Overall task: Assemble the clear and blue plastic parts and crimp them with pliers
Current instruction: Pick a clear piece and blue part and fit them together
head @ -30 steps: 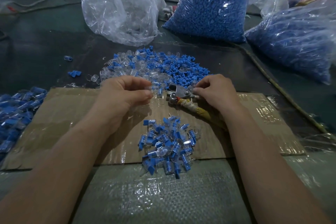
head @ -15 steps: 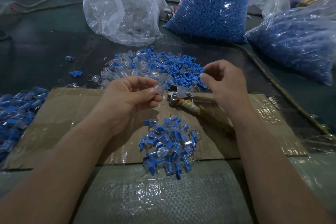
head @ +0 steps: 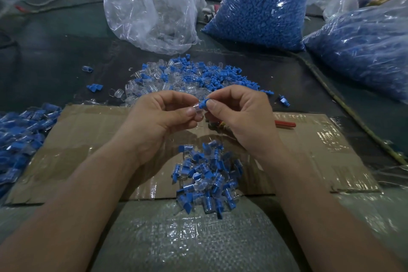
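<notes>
While the left hand (head: 163,115) pinches a clear part (head: 196,111), the right hand (head: 238,112) pinches a blue part (head: 203,103), hiding pliers (head: 284,123)

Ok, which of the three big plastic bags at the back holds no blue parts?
The left bag, behind the mixed loose pile. It looks clear and mostly collapsed, with only clear pieces visible inside, while the middle bag and right bag are packed with blue parts.
</notes>
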Motion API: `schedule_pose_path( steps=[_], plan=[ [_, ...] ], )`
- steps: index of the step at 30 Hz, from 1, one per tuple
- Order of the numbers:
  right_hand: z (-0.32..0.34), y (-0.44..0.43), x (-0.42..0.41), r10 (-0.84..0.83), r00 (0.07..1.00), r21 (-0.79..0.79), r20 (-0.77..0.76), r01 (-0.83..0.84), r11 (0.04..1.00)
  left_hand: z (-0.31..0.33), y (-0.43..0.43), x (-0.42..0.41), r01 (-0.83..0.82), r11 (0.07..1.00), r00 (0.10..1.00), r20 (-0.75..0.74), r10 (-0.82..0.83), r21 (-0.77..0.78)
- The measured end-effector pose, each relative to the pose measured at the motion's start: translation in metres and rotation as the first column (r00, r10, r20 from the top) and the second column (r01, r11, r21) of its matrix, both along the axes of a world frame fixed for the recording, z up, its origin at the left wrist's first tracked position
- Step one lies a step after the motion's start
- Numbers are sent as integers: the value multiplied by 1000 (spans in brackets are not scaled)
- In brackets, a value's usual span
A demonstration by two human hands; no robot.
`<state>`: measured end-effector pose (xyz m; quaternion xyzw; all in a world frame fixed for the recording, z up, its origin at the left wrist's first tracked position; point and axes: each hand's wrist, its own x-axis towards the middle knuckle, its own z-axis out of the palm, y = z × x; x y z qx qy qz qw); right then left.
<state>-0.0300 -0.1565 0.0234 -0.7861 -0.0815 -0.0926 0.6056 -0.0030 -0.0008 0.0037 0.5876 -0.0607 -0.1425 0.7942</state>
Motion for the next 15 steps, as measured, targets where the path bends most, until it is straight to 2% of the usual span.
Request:
schedule_pose_path(
  steps=[10, 15],
  plan=[
    [-5, 4, 2, -23, 1000, -42, 13, 23, 999, 1, 1, -2, -1, 1000, 1000, 15, 1, -16],
    [-5, 2, 1, -8, 999, -152, 37, 14, 988, 1, 0, -3, -8, 1000, 1000, 26, 7, 6]
  ],
)
